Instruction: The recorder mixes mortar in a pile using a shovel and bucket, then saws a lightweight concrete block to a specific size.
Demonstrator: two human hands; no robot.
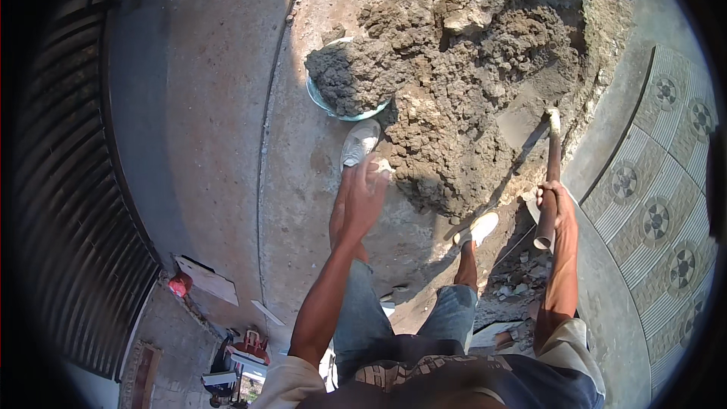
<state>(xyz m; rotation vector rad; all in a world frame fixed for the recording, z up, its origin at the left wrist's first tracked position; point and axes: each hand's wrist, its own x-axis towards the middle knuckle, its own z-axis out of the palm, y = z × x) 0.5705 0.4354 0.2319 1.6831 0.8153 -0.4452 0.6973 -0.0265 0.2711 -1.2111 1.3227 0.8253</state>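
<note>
- The mortar pile (485, 68) is the largest thing: grey-brown, damp-looking, crumbly in lumps. It lies on the ground in front of both hands, reaching to the right side.
- The round basin (352, 117), with a pale blue-green rim, stands at the left edge of the pile, heaped with the same rough material. It lies ahead of the left hand, which is the nearer one.
- The tool handle (554, 148) is a smooth, brown, round pole. Its long axis points away from the person, with the far end on the pile; I cannot tell the blade's form.
- The right hand (559, 206) is closed around this handle, near its close end.
- The left hand (365, 195) has fingers partly bent, beside the white left shoe (360, 142).
- A small pale piece (385, 166) shows at its fingertips; whether it is held, I cannot tell.
</note>
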